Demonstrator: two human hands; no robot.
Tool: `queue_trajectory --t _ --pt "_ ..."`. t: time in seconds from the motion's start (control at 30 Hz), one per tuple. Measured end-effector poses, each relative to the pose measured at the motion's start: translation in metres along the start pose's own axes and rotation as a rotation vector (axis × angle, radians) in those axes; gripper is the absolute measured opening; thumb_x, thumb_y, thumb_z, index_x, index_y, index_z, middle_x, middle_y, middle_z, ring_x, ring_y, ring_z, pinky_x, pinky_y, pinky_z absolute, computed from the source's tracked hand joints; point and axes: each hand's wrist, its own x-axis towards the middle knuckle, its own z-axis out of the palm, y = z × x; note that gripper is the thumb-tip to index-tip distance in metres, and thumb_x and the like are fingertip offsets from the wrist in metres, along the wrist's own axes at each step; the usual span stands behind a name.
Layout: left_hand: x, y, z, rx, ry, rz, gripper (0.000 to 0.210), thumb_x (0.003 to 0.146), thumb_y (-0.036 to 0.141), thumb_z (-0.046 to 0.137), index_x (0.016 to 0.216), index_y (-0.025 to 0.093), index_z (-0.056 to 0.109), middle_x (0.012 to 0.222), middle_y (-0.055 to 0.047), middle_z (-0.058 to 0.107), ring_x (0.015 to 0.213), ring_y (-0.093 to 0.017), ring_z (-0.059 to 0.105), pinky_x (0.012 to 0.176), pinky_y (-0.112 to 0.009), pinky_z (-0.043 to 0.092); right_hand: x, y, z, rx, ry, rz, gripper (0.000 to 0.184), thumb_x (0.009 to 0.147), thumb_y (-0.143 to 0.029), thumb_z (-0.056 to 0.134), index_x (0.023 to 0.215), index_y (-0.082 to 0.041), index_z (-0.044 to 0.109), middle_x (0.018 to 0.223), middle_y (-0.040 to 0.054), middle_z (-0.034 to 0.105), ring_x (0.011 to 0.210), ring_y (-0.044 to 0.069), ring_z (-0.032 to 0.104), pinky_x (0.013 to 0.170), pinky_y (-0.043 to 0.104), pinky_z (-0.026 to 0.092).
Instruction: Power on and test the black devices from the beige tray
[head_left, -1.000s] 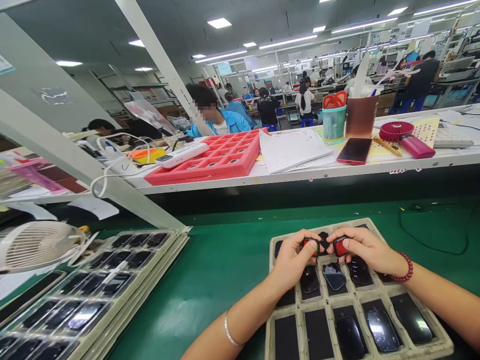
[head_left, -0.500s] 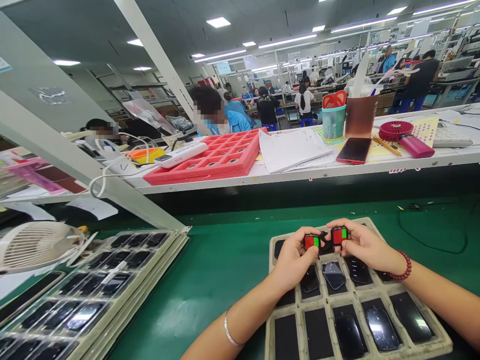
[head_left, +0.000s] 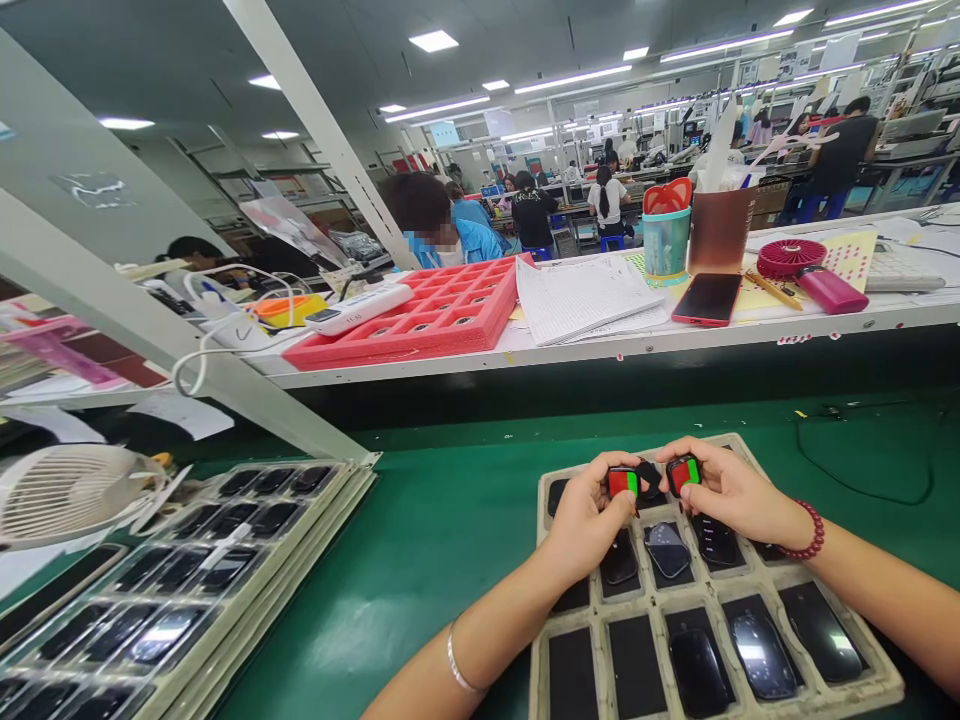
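A: From the head view, what are your hands on?

B: Your left hand (head_left: 583,515) pinches a small device (head_left: 622,482) between thumb and curled fingers (head_left: 600,470); its face shows red and green, turned up toward you; your right hand (head_left: 731,490) pinches a second small device (head_left: 683,472) the same way, tilted a little, its red and green face just off your fingertips.

A: How do the two stand to each other?

B: Close side by side but apart; between your two sets of fingertips a dark part (head_left: 649,480) shows, and you cannot tell whether it joins either device.

A: What lies under your fingers?

B: A grey compartment tray (head_left: 757,585) on the green belt (head_left: 450,520); glossy black pieces (head_left: 757,655) fill some pockets on the near side of your fingers, one (head_left: 666,548) right below the gap between your hands; both devices hover above the tray's far row.

A: And farther out?

B: Left of your left fingers, well apart, a stack of trays (head_left: 225,560) holds more black pieces, with a white fan (head_left: 75,490) beyond it; past your fingertips a shelf carries a red tray (head_left: 427,320), papers (head_left: 585,295) and a red phone (head_left: 709,298); other people work at far benches.
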Motion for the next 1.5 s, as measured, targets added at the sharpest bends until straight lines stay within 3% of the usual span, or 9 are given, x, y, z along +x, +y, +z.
queue_trajectory --t 0.4,0.93,1.2,1.5 --pt "0.0007 -0.0027 -0.002 -0.045 -0.022 0.001 0.029 0.079 0.035 0.062 0.099 0.015 0.059 0.095 -0.008 0.061 0.076 -0.014 0.056 0.063 -0.025 0.05 -0.0004 -0.0028 -0.0007 0.003 -0.01 0.016 0.015 0.086 -0.024 0.052 0.1 -0.019 0.056 0.089 0.0031 0.057 0.066 0.012 0.053 0.061 0.025 0.05" --pt "-0.0019 -0.0016 -0.0024 -0.058 0.007 -0.048 0.033 0.078 0.045 0.06 0.09 0.014 0.062 0.076 -0.006 0.063 0.069 -0.014 0.058 0.057 -0.023 0.048 -0.0009 -0.0009 -0.0041 0.034 -0.033 0.034 0.018 0.09 -0.032 0.049 0.091 -0.017 0.057 0.078 0.0029 0.06 0.065 0.011 0.053 0.056 0.021 0.047" --pt "-0.0002 0.0018 -0.0009 -0.038 -0.008 -0.019 0.028 0.078 0.036 0.061 0.098 0.015 0.061 0.085 -0.006 0.064 0.066 -0.012 0.057 0.06 -0.024 0.049 -0.0002 -0.0027 -0.002 -0.002 -0.008 0.018 0.011 0.087 -0.025 0.051 0.094 -0.018 0.055 0.081 0.0028 0.059 0.064 0.012 0.052 0.058 0.024 0.048" --pt "-0.001 -0.0062 -0.0025 -0.011 -0.043 0.01 0.029 0.078 0.021 0.059 0.107 0.016 0.056 0.093 -0.008 0.062 0.078 -0.016 0.058 0.07 -0.029 0.05 0.0008 -0.0011 -0.0021 0.006 -0.023 -0.021 0.019 0.083 -0.012 0.05 0.1 -0.019 0.052 0.086 0.0021 0.058 0.068 0.012 0.051 0.058 0.023 0.045"
